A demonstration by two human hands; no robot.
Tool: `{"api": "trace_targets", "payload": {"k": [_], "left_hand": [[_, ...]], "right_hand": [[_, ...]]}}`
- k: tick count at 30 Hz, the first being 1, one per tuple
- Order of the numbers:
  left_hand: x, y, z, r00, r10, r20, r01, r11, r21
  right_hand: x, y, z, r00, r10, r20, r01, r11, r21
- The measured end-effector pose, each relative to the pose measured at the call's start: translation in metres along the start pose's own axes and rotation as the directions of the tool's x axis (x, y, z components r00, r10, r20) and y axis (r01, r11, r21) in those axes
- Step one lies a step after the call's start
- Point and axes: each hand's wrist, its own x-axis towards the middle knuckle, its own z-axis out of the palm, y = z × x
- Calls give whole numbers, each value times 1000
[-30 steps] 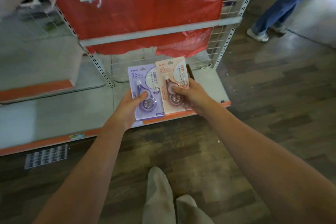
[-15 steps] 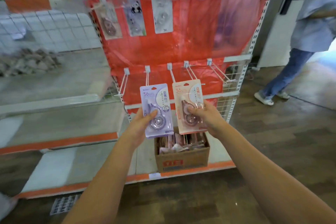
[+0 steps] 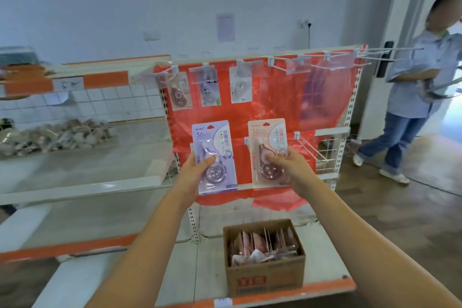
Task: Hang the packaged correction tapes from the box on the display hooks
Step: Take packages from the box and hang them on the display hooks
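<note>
My left hand (image 3: 193, 172) grips a purple correction tape pack (image 3: 214, 155) by its lower part, holding it upright before the red-backed display panel (image 3: 275, 112). My right hand (image 3: 290, 165) grips a pink correction tape pack (image 3: 268, 150) the same way, just to the right. Both packs are raised to the level of the lower row of white hooks (image 3: 310, 150). Three packs (image 3: 210, 87) hang on the upper hooks. An open cardboard box (image 3: 265, 280) with several more packs stands on the bottom shelf below my hands.
Empty hooks with clear label holders (image 3: 300, 65) run along the top right of the panel. A person in a blue shirt and jeans (image 3: 410, 97) stands at the right by a doorway. The left shelving unit (image 3: 75, 182) holds a heap of packaged goods (image 3: 55, 135).
My view has tilted up from the floor to the whole display. Both hands have lifted the two packs from just above the box to the lower hook row and moved them slightly apart.
</note>
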Motion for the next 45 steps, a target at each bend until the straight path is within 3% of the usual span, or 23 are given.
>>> {"api": "trace_targets", "payload": {"k": [11, 20, 28, 45], "left_hand": [[41, -5, -27, 1000, -8, 13, 8, 1000, -10], [105, -20, -10, 1000, -22, -20, 22, 1000, 2], [152, -26, -11, 990, -7, -142, 9, 1000, 11], [155, 6, -115, 932, 64, -356, -52, 998, 42]], "right_hand": [[41, 11, 11, 999, 5, -41, -2, 997, 71], [105, 19, -18, 999, 3, -47, 1, 995, 95], [171, 15, -22, 996, -15, 90, 3, 992, 126], [216, 24, 114, 960, -64, 271, 25, 989, 146]]}}
